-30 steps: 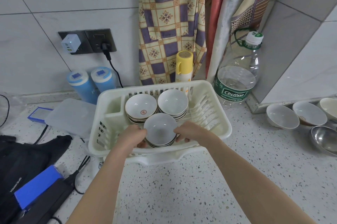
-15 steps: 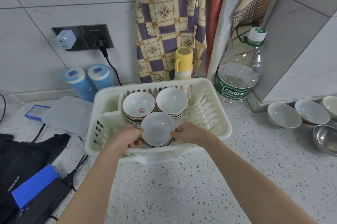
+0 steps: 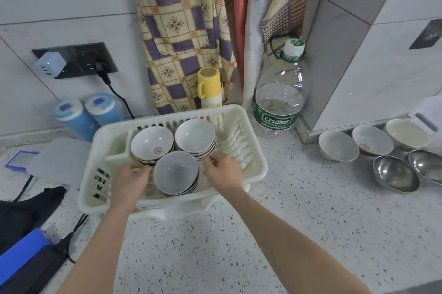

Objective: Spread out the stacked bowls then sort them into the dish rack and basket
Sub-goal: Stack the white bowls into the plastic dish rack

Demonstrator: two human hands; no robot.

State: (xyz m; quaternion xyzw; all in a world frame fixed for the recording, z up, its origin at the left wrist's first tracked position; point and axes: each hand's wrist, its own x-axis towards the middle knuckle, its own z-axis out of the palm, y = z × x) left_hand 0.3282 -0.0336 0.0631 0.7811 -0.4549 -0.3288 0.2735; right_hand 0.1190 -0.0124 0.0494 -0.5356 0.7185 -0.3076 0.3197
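- Over the white dish rack point(image 3: 253, 164): left hand point(image 3: 130, 180) and right hand point(image 3: 223, 174) flank the near bowl stack point(image 3: 175, 173), fingers loosely curled, holding nothing.
- Behind it: two more stacks, one with a red mark point(image 3: 151, 144), one plain point(image 3: 195, 137).
- Out on the desk point(image 3: 287, 222) to the right: ceramic bowls point(image 3: 338, 145) and steel bowls point(image 3: 394, 174).
- Likely step: stacking in the rack finished.
- Next: reaching right for loose bowls, lifting one by its rim.

Three bowl stacks point(image 3: 176, 173) in white dish rack point(image 3: 251, 162), left hand point(image 3: 130, 180), right hand point(image 3: 223, 174) flanking nearest stack, loosely curled.
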